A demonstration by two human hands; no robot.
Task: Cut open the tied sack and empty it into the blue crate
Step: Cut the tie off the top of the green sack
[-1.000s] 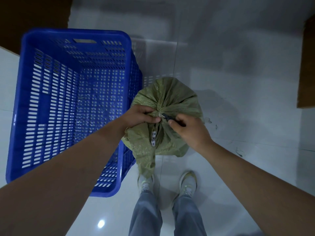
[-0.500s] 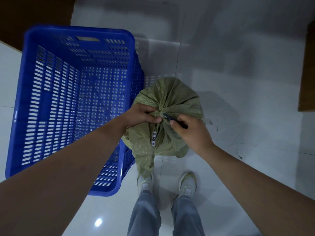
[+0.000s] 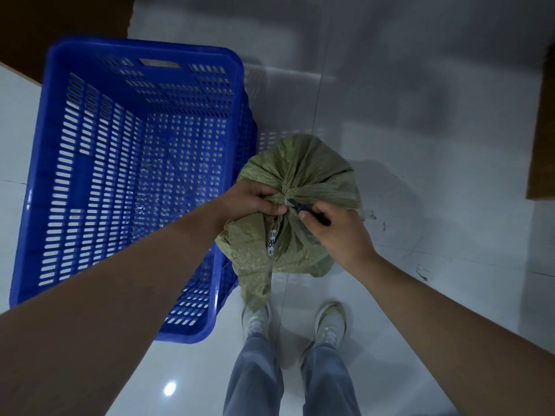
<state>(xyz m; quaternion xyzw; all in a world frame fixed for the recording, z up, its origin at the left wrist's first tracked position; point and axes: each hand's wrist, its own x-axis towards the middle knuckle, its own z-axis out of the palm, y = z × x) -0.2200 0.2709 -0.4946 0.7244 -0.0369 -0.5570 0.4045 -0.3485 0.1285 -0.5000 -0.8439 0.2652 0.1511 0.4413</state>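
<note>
Standing tied green sack beside blue crate, contents hidden

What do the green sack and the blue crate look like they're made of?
The green sack looks like woven plastic, probably polypropylene: thin, crinkled, with a slight sheen and a fine weave. The blue crate looks like rigid moulded plastic: even glossy colour, with regular slots through its walls and floor.

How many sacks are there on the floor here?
1. The green sack stands on the tiled floor just right of the blue crate, its tied neck held by the left hand. Others could be out of frame.
</note>
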